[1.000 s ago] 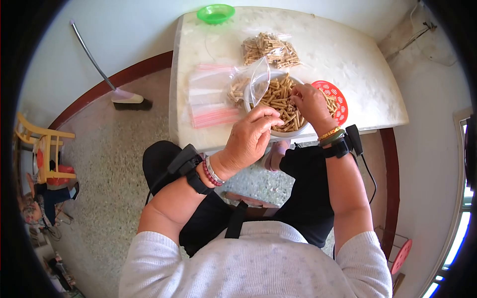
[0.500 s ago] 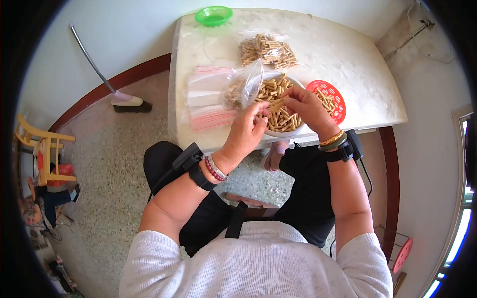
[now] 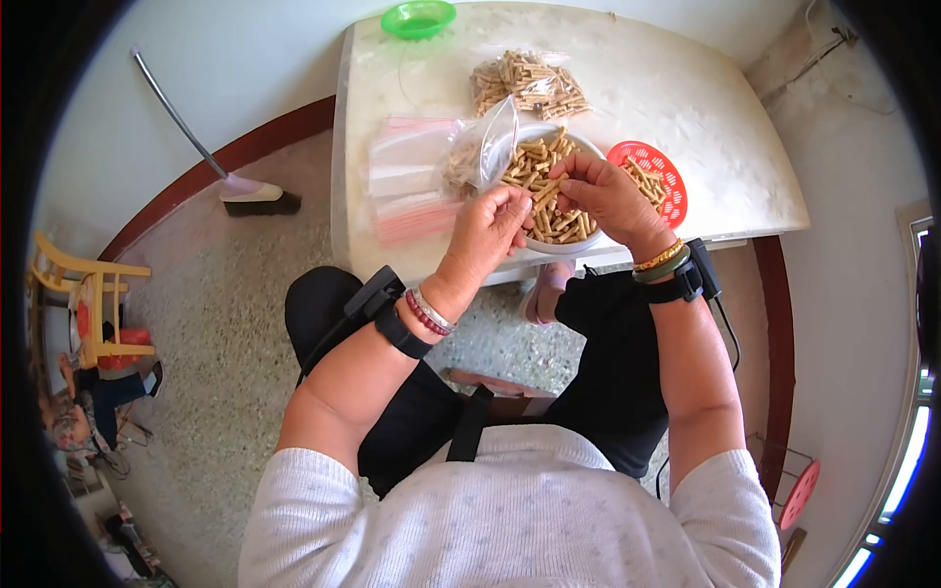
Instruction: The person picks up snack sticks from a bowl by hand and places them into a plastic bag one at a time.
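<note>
Short tan stick pieces [image 3: 537, 165] fill a whitish bowl [image 3: 588, 245] near the table's front edge. At the bowl's left front rim is my left hand [image 3: 490, 227], its thumb and fingers pinched together. My right hand [image 3: 616, 204] is over the bowl's right side, also in a pinch, fingertips above the pieces. What either pinch holds is too small or hidden to make out. Against the bowl's left side stands an opened clear plastic bag [image 3: 480, 157] with some pieces inside. Right of the bowl, a red slotted basket [image 3: 674, 196] holds more pieces.
Flat zip bags [image 3: 402, 176] with red edges lie on the left of the table [image 3: 676, 88]. Behind the bowl is a filled bag of sticks [image 3: 529, 86]. A green bowl [image 3: 419, 20] stands at the back left. On the floor are a broom [image 3: 257, 196] and a wooden chair [image 3: 93, 304].
My hands have drawn slightly apart: the right has shifted a little right, and the left stays by the bowl's rim. The view has tilted slightly, moving the table upward.
</note>
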A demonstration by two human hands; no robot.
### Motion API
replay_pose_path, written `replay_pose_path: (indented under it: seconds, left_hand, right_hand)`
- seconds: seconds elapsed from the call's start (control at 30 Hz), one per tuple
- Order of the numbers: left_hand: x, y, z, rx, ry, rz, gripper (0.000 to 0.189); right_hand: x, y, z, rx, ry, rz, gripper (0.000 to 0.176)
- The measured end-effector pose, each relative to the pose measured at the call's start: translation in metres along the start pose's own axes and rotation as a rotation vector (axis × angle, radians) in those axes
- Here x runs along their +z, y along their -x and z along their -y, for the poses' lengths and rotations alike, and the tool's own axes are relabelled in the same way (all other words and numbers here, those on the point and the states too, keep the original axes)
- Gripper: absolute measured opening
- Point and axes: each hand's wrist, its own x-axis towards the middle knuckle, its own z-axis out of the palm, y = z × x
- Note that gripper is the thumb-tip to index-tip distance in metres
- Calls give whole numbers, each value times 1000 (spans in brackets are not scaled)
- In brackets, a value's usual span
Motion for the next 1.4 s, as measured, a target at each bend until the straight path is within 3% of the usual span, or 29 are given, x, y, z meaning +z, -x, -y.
replay_pose_path:
  seconds: [0.23,0.5,0.63,0.8,1.4]
  left_hand:
    - [2,-7,9,-48,95,61,20]
    - [7,-10,9,-63,145,-26,40]
    - [3,-8,9,-21,167,8,37]
    - [0,-6,10,-76,457,100,23]
    - [-1,6,-7,-59,418,-5,12]
  right_hand:
    - [4,-7,-8,-27,46,-38,13]
    - [11,-8,-3,-52,71,-338,16]
    - [11,-2,5,-47,30,-299,16]
    - [15,4,12,-25,38,-149,17]
    - [10,11,16,-98,13,-11,20]
